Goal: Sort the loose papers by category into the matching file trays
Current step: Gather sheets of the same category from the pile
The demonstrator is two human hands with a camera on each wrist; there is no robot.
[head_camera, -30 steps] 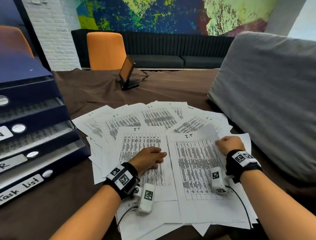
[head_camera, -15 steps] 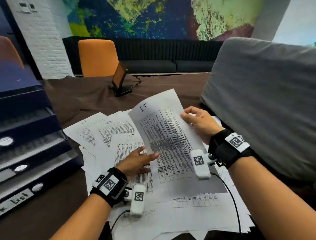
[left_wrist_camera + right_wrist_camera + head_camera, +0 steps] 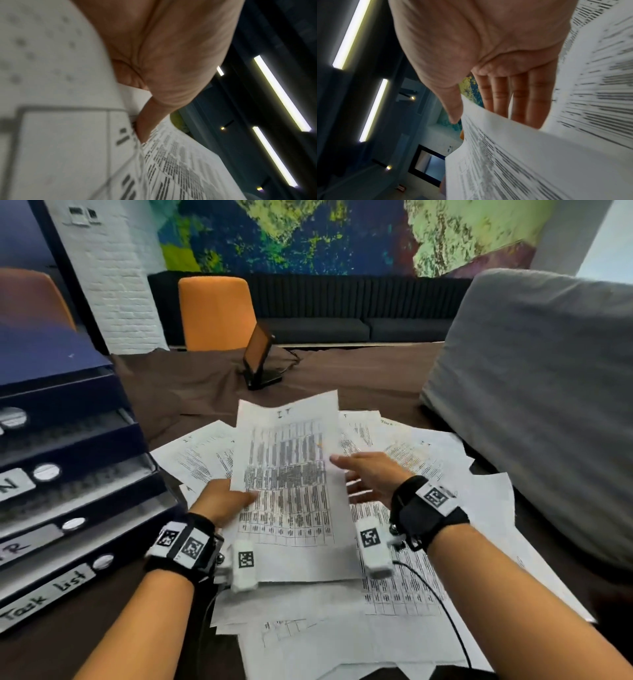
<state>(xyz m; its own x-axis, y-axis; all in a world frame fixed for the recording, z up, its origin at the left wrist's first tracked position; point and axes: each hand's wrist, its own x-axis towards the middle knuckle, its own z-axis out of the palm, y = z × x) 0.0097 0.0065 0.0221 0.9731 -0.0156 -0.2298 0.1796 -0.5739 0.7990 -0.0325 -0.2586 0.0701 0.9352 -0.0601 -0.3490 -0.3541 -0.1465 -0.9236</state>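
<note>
The left hand (image 3: 224,503) now has hold of the IT sheet (image 3: 291,474) by its left edge, thumb on top and fingers under it, and the sheet is up in the air, tilted over the pile of loose papers (image 3: 411,577). Half a second ago the right hand (image 3: 371,477) was pinching that sheet on its right edge while the left hand lay flat on the pile. Now the right hand has let go; its fingers (image 3: 513,100) are straight and spread, just beside the sheet's right edge, holding nothing. So the sheet has passed from one hand to the other. That looks good for the job, because the blue file trays (image 3: 78,474) stand on the left side of the table, near the left hand. The bottom tray label (image 3: 44,594) reads "Task list"; the other labels are cut off, so I cannot tell which tray is for IT. Many more sheets, several marked IT, lie on the brown table cloth (image 3: 359,378), so the sorting seems only just begun. A thin sheet held at one edge could flop or slip on the way to the tray
</note>
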